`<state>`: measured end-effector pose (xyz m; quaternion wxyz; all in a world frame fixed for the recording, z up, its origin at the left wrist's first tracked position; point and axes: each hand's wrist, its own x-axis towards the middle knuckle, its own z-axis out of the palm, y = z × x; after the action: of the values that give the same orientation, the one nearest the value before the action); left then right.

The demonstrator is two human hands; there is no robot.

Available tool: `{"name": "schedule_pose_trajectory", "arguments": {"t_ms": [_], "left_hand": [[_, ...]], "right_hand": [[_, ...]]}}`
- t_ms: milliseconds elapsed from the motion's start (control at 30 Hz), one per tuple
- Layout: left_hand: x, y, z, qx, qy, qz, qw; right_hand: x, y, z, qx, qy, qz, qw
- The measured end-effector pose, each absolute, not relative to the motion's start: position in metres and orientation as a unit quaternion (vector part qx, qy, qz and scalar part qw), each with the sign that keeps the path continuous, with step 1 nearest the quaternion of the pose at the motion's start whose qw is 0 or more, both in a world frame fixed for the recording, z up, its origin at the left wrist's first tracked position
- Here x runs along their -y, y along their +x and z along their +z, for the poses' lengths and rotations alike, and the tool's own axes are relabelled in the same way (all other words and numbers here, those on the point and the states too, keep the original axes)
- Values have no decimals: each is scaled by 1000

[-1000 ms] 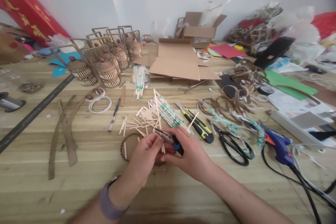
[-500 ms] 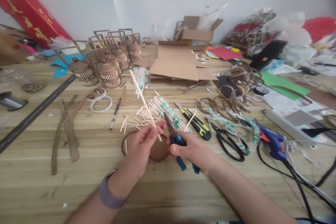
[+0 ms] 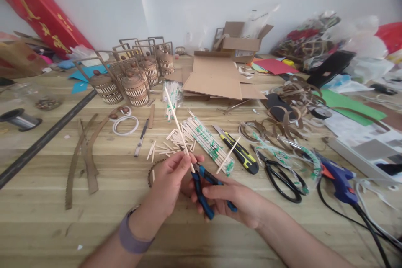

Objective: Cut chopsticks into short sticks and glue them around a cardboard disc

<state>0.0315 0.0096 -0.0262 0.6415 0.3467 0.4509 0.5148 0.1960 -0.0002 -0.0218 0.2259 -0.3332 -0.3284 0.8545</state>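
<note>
Between the thumb and fingers of my left hand (image 3: 169,182) a thin wooden stick (image 3: 176,121) points up and away. My right hand (image 3: 234,197) grips blue-handled pliers (image 3: 202,190), whose handles are spread. The pliers' jaws lie by the lower end of the stick, mostly hidden behind my left fingers. Beneath my hands a round cardboard disc (image 3: 152,176) with a ridged edge is partly covered. Just beyond are short cut stick pieces (image 3: 163,148) and a bundle of wrapped chopsticks (image 3: 204,134). One loose stick (image 3: 228,155) rests across the bundle's near end.
A yellow-black utility knife (image 3: 240,150), black scissors (image 3: 284,180) and a blue glue gun (image 3: 337,180) lie to the right. Cardboard strips (image 3: 83,155) and a white tape ring (image 3: 125,125) are left. Small lidded stick baskets (image 3: 136,88) and flat cardboard (image 3: 213,77) stand behind.
The pliers have swung leftward to the stick's lower end, their handles spreading wider. My left hand still holds the stick, now more upright. The whole view has shifted slightly.
</note>
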Motion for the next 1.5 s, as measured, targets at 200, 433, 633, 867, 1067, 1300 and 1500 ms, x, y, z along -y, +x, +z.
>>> {"name": "schedule_pose_trajectory", "arguments": {"t_ms": [200,433,633,867,1067,1300,1500], "left_hand": [[-18,23,-25,-453,347,498,653],[-11,26,-17,-463,349,371,725],[-7,30,-21,-449,374,290,758],[-9,30,-22,-456,391,289,745],[-10,28,-24,-467,381,308,736],[-7,31,-23,-457,381,275,756],[-6,34,-24,-446,391,234,771]], "right_hand": [[-6,220,4,477,-469,702,244],[2,258,21,574,-534,611,108],[9,257,26,579,-515,629,60],[6,259,32,602,-521,604,32],[6,264,33,616,-521,591,18],[2,264,29,615,-526,588,18],[-4,253,22,622,-491,610,18]]}}
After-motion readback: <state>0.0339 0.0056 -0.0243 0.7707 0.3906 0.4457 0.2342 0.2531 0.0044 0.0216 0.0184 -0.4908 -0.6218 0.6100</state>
